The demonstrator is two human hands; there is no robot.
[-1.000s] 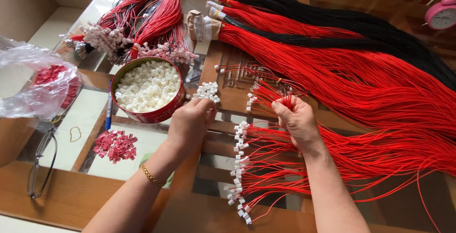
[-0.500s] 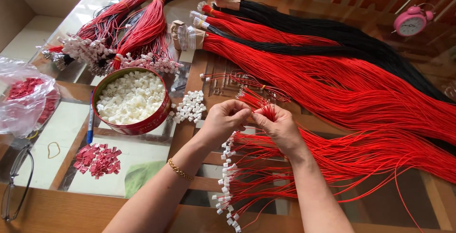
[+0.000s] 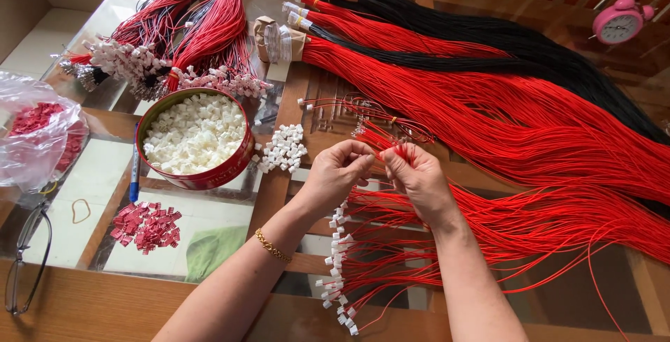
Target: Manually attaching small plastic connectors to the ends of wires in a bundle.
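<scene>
The red wire (image 3: 382, 148) is pinched between both hands, just above the middle of the table (image 3: 105, 300). The left hand (image 3: 335, 174) closes its grip on it with thumb and forefinger; whether a white connector sits under those fingertips cannot be told. The right hand (image 3: 417, 178) closes its grip on the same wire from the other side, fingertips almost touching the left ones. A gold bracelet (image 3: 272, 246) circles the left wrist.

Below the hands lies a fan of red wires (image 3: 419, 258), their near ends capped with white connectors (image 3: 337, 272) in a ragged column. Just left of the left hand sits a small heap of loose white connectors (image 3: 283, 148). Beside it stands a round red tin (image 3: 209, 174) full of white connectors. A blue pen (image 3: 135, 171) lies against the tin's left side. Nearer the table's front edge lies a pile of red connectors (image 3: 146, 225), with a rubber band (image 3: 80, 209) and glasses (image 3: 26, 265) further left. A clear bag (image 3: 35, 132) holding red pieces sits at the left edge.

Beyond the hands, long red bundles (image 3: 488, 105) and a black bundle (image 3: 502, 42) stretch across the table. A pink alarm clock (image 3: 620, 22) stands at the far right.
</scene>
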